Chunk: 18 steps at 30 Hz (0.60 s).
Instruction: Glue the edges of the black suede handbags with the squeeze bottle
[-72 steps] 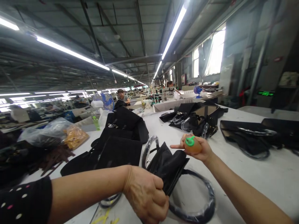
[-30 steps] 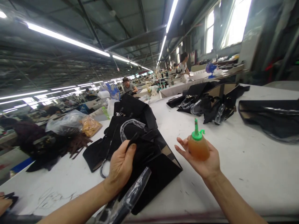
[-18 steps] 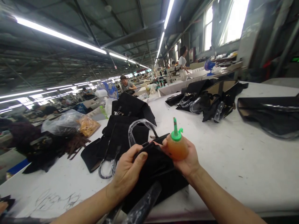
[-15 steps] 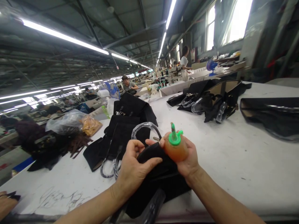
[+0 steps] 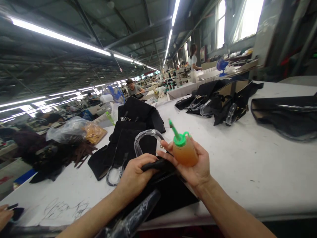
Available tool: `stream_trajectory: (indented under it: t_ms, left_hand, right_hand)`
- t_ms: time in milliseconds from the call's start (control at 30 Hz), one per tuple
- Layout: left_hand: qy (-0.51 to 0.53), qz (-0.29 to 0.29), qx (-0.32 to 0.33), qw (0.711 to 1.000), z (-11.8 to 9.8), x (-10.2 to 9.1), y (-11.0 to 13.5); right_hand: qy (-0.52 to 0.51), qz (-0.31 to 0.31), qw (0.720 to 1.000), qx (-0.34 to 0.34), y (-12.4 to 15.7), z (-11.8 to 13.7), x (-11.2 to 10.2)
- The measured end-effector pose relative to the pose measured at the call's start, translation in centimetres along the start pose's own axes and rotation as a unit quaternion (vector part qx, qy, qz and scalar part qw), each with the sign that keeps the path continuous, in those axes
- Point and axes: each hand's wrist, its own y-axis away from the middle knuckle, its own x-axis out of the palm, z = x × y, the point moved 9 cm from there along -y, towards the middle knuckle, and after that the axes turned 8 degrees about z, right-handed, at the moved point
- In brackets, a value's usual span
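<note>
My right hand [image 5: 195, 167] cradles a small amber squeeze bottle [image 5: 184, 152] with a green nozzle cap that tilts up and to the left. My left hand [image 5: 135, 177] is closed on the top edge of a black handbag [image 5: 170, 193] lying at the near edge of the white table [image 5: 247, 165]. The fingertips of my right hand rest against the same edge of the bag. A plastic-wrapped handle [image 5: 133, 219] of the bag sticks out toward me below my left wrist.
More black bags [image 5: 133, 132] with wrapped handles lie beyond my hands, and others [image 5: 223, 99] at the back right and far right [image 5: 284, 114]. A clear plastic sack [image 5: 74, 130] and dark strips [image 5: 76, 152] sit at the left. People work at distant benches [image 5: 132, 87].
My left hand turned the bag and slid to its top edge. My right hand came in from the right with the bottle to meet the bag, and the nozzle now tilts left.
</note>
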Motion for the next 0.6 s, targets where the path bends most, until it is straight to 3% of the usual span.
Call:
stream_trajectory:
  t_ms: [133,267,433,600]
  left_hand:
    - [0.085,-0.063,-0.053,0.993,2.6,-1.9,1.7]
    - [0.083,-0.098,-0.088,0.988,3.3,-3.1,2.1]
    - [0.130,-0.112,-0.106,0.980,2.7,-2.4,1.2]
    - [0.152,-0.099,-0.148,0.972,3.6,-1.4,1.0]
  right_hand:
    - [0.032,-0.045,0.995,-0.085,1.6,5.2,-1.5]
    - [0.099,-0.102,0.985,-0.094,4.2,7.7,-4.3]
    - [0.109,-0.121,0.985,-0.049,6.0,6.0,-7.3]
    - [0.076,-0.067,0.994,0.029,4.1,3.6,-6.7]
